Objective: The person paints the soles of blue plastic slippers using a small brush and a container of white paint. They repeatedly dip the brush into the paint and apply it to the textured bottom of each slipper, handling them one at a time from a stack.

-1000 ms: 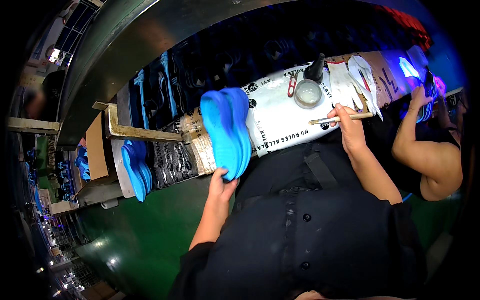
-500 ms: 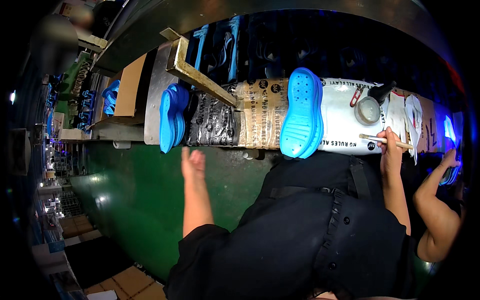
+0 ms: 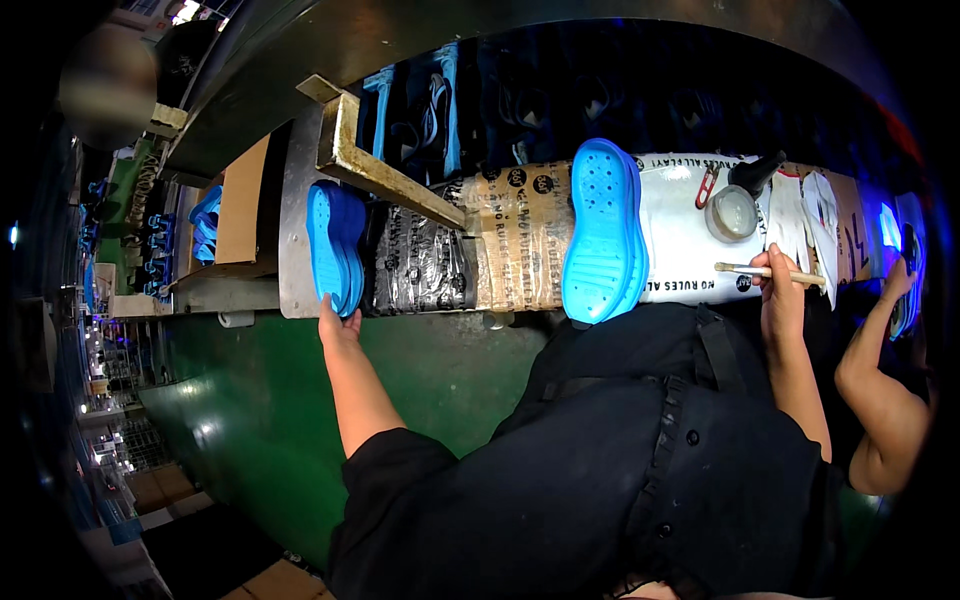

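At the left end of the bench a small stack of blue shoe soles (image 3: 335,245) lies lengthwise. My left hand (image 3: 341,322) grips the near end of this stack, thumb on one side and fingers partly hidden beneath. In front of me lies another pair of stacked blue soles (image 3: 603,230), untouched. My right hand (image 3: 782,298) pinches a thin wooden-handled brush (image 3: 812,279), its bristles pointing left over the white wrapping (image 3: 685,240). Beyond the brush stands a round translucent cup (image 3: 732,214) with whitish contents. White gloves or cloths (image 3: 790,225) lie just right of it.
A metal bracket (image 3: 395,180) juts over the bench between the soles. Behind it, shoes (image 3: 435,110) sit on a dark rack. Near the cup are a red clip-like piece (image 3: 706,187) and a black nozzle-shaped object (image 3: 758,172). A co-worker's arm (image 3: 880,385) is at the right.
My left hand has reached left and forward and taken hold of the left stack of soles. My right hand keeps the brush in about the same place. The co-worker's arm has risen slightly.
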Motion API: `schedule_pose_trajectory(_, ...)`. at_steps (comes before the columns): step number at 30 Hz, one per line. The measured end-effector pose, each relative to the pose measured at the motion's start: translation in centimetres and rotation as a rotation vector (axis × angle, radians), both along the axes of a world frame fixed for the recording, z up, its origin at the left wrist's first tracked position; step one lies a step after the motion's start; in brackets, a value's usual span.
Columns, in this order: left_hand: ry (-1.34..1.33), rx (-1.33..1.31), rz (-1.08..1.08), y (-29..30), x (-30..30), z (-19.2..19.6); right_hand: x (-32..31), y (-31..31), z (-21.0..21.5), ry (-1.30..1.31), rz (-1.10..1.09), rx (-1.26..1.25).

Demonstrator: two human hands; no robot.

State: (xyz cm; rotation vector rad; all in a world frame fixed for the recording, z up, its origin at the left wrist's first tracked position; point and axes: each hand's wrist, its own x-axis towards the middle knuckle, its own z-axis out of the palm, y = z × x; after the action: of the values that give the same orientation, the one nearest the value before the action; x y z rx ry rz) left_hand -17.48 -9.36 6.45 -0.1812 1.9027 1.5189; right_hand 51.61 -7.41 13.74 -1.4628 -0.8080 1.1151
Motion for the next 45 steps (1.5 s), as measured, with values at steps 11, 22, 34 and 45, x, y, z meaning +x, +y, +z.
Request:
schedule_pose_trajectory(11,-0.169,0.210,-0.125,-5.0,1.4,-4.4,-0.7,0.4,1.2,-0.028,0.057,0.008)
schedule_pose_trajectory(22,-0.454,0.241,-0.754,-13.0,19.3,1.6,-1.2,0.2,1.7,0.097,0.047,0.064)
schedule_pose_trajectory(34,0.086,0.041,-0.716,-3.2,26.3,3.0,4.0,-2.1,0.8,0.184,-0.082,0.131)
schedule_pose_trajectory(45,1.141,-0.335,-1.668,2.9,37.2,7.3,7.5,3.4,1.2,-0.068,-0.051,0.219)
